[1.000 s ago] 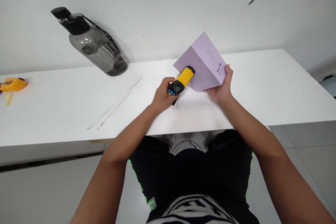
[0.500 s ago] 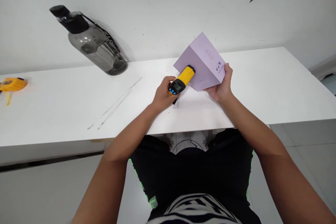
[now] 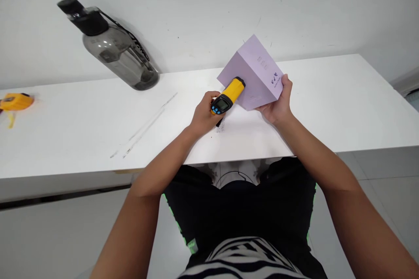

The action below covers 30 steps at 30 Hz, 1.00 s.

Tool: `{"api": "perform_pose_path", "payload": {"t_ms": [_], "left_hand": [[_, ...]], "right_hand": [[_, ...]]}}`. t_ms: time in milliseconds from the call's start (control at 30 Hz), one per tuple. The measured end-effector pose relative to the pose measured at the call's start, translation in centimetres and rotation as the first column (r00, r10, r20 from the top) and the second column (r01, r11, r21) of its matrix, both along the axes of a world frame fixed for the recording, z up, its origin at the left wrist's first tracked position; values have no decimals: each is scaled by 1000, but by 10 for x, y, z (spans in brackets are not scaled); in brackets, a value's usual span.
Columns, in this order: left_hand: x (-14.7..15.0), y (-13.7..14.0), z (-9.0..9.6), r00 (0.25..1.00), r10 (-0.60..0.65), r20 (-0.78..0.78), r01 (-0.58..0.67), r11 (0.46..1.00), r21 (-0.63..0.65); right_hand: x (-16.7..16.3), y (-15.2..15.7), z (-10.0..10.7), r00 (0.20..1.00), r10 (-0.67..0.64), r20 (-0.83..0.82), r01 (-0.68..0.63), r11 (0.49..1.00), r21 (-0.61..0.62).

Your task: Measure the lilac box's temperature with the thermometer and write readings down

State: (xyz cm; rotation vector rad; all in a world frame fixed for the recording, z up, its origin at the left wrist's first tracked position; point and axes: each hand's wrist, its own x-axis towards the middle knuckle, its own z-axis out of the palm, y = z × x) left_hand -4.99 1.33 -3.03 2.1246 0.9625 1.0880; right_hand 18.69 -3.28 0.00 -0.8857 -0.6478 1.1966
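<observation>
My left hand [image 3: 206, 113] is closed around the handle of a yellow and black infrared thermometer [image 3: 231, 93]. A small grey screen and blue buttons face me, and its front end points at a purple box [image 3: 247, 80], close to its side; whether they touch I cannot tell. My right hand [image 3: 279, 102] grips that box at its lower right corner, thumb on the printed face and fingers underneath. The box is tilted, with small dark print on its upper right face. Part of the handle is hidden by my left fingers.
A grey see-through water bottle [image 3: 121, 56] with a black cap stands at the back left, near the wall. At the far left lies a yellow-orange tape measure [image 3: 16, 101]. The white table [image 3: 81, 139] has dark scuff marks, and its front edge runs just before my lap.
The whole view has shifted slightly. My hands, the thermometer and the box keep nearly the same places relative to one another.
</observation>
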Motion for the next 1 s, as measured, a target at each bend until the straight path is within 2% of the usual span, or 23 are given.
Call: {"api": "perform_pose_path", "payload": {"t_ms": [700,1000], "left_hand": [[-1,0,-1,1000,20,-16,-19,1000,22],[-1,0,0,999,13,-32,-10,995,104]], "right_hand": [[2,-1,1,999,39,18,-39,999,5],[9,1,-5,964,81,252,-112,987,114]]}}
